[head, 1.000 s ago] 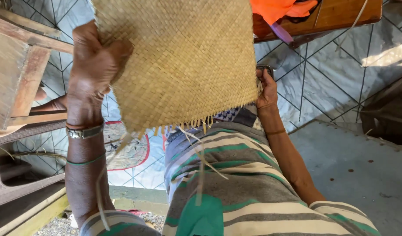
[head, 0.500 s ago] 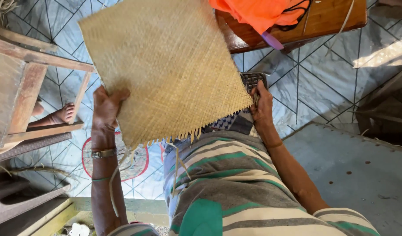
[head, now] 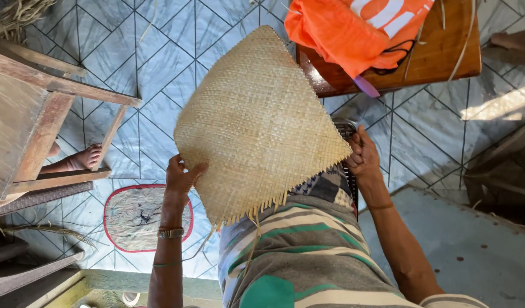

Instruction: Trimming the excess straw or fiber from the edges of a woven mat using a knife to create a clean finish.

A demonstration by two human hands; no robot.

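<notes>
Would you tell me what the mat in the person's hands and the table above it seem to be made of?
Mat: looks like woven straw or palm strips, matte tan, with loose strand ends along one edge. Table: apparently wood, reddish-brown and glossy, grain visible.

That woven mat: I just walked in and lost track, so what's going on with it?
A seated person holds the woven mat up over their lap with both hands. The left hand grips its left edge, the right hand its right corner, and the loose strand ends hang at the bottom. An orange cloth lies on the wooden table beyond.
</notes>
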